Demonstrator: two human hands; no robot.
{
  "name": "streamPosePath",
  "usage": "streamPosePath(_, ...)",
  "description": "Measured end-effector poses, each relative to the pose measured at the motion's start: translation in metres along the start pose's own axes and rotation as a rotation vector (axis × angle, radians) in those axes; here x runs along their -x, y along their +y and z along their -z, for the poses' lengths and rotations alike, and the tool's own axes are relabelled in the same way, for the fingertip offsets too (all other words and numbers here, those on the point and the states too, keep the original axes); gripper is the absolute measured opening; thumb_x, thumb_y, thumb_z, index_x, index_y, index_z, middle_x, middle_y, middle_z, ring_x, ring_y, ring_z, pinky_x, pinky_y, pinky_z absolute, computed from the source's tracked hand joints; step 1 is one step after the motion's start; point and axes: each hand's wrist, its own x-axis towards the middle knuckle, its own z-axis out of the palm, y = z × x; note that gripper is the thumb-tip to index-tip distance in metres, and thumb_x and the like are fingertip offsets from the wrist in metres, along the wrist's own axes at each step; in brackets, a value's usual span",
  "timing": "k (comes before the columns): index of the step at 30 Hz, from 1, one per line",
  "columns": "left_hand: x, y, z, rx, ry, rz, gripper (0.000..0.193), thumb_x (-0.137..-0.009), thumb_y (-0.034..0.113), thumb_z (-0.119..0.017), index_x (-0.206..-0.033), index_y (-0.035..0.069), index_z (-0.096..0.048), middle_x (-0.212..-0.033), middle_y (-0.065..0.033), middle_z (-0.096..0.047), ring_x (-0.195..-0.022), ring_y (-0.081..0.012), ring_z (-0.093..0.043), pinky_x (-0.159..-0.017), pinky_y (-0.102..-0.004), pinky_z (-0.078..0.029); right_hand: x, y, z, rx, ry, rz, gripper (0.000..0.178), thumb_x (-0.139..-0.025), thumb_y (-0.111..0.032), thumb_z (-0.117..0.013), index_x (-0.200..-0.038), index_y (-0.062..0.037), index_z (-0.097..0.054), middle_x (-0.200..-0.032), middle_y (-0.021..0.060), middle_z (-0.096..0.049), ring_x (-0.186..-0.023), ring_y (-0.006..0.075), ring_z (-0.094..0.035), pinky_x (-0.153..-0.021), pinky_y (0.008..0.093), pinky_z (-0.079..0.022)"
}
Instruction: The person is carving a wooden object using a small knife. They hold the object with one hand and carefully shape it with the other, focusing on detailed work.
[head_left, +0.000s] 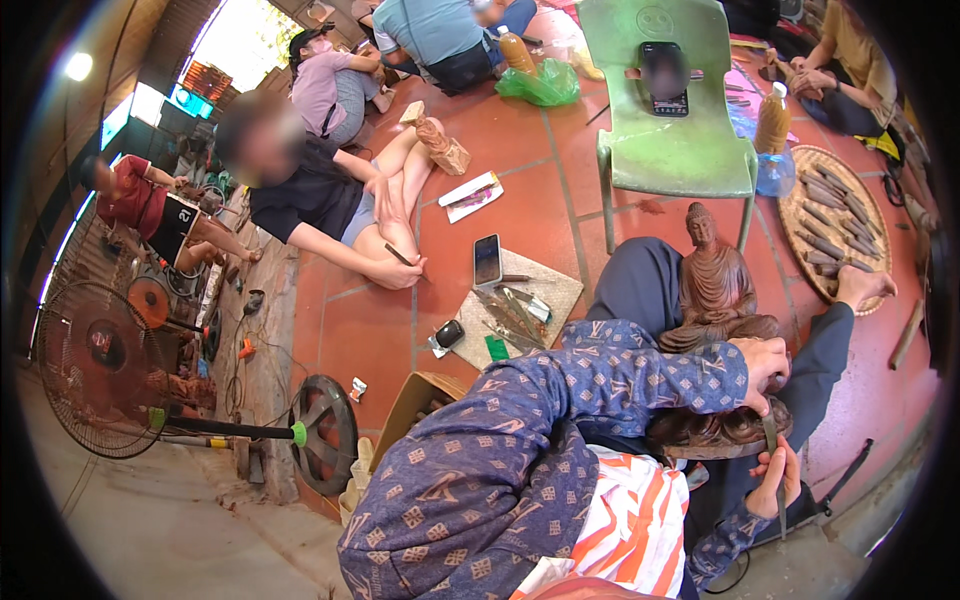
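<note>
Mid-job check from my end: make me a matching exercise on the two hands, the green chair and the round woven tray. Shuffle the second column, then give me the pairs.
Column one
1. Left hand
2. Right hand
3. Green chair
4. Round woven tray

Column two
A. Bearing many long, narrow dark pieces
B. Against the dark-brown seated statue
C. With a dark phone on it
D. Holding a thin, flat tool

Pairs: 1-B, 2-D, 3-C, 4-A
</note>
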Motion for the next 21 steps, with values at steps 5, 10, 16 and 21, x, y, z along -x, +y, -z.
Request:
streamPosePath(5, -0.003, -0.015, 0.007, 0.118, -0.022, -0.055, 0.06, -0.056, 0.033, -0.086, -0.106, 0.006, -0.065, -0.102, -0.0115, -0.059, -0.099, -0.0306, -0.059, -0.083, -0.0382, -0.047, -0.001, -0.002, -0.003, -0.033, -0.041, 0.01, 0.024, -0.096, -0.012, -0.055, -0.109, 0.005, -0.065, -0.07, 0.0061, -0.062, -0.052, 0.0063, -0.049, -0.048, 0.0197, -0.044)
streamPosePath(10, -0.003, -0.009, 0.006, 0.104, -0.025, -0.046, 0.062, -0.054, 0.033, -0.087, -0.106, 0.006, -0.066, -0.102, -0.0118, -0.06, -0.099, -0.0308, -0.059, -0.083, -0.0378, -0.048, 0.005, -0.001, -0.011, -0.04, -0.01, -0.001, 0.024, -0.096, -0.012, -0.054, -0.11, 0.0049, -0.064, -0.07, 0.006, -0.061, -0.053, 0.0065, -0.048, -0.048, 0.0202, -0.044)
streamPosePath(16, 0.003, 0.004, 0.003, -0.003, -0.002, 0.002, 0.063, -0.054, 0.033, -0.087, -0.107, 0.006, -0.065, -0.102, -0.0107, -0.059, -0.1, -0.0308, -0.059, -0.084, -0.038, -0.047, 0.01, -0.008, -0.006, 0.025, 0.028, -0.013, 0.024, -0.096, -0.012, -0.054, -0.11, 0.0048, -0.065, -0.071, 0.0057, -0.061, -0.054, 0.0068, -0.049, -0.049, 0.0208, -0.045)
streamPosePath(21, -0.005, -0.023, 0.013, 0.189, -0.085, -0.089, 0.06, -0.055, 0.031, -0.087, -0.105, 0.006, -0.066, -0.11, -0.0113, -0.057, -0.103, -0.0302, -0.058, -0.087, -0.0371, -0.047, 0.01, -0.015, -0.016, -0.019, 0.0, 0.021, 0.025, -0.096, -0.012, -0.053, -0.11, 0.0046, -0.064, -0.071, 0.0063, -0.061, -0.055, 0.0072, -0.05, -0.049, 0.021, -0.045)
